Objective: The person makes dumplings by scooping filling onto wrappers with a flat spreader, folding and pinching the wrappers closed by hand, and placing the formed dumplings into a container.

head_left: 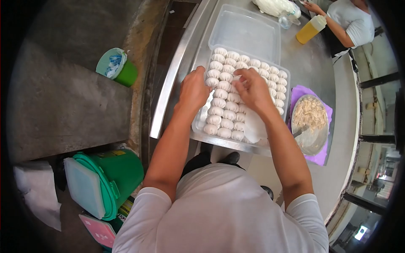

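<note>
A clear plastic tray (pixel 195 125) holds rows of white pleated dumplings (pixel 229 114). My left hand (pixel 194 89) is at the tray's left side, its fingers curled beside the outermost dumplings. What lies inside its fingers is hidden. Over the middle rows, my right hand (pixel 254 89) has thumb and fingertips drawn together at a pale, thin piece I cannot make out clearly. Round white dough wrappers (pixel 254 126) lie beneath my right forearm, in the tray's near part.
A clear lid (pixel 244 31) lies beyond the tray on the metal table (pixel 172 90). At right, an oval dish (pixel 313 145) of shredded filling rests on purple plastic (pixel 301 90). A yellow squeeze bottle (pixel 307 33) and another person (pixel 352 25) are farther off. Green bins stand left.
</note>
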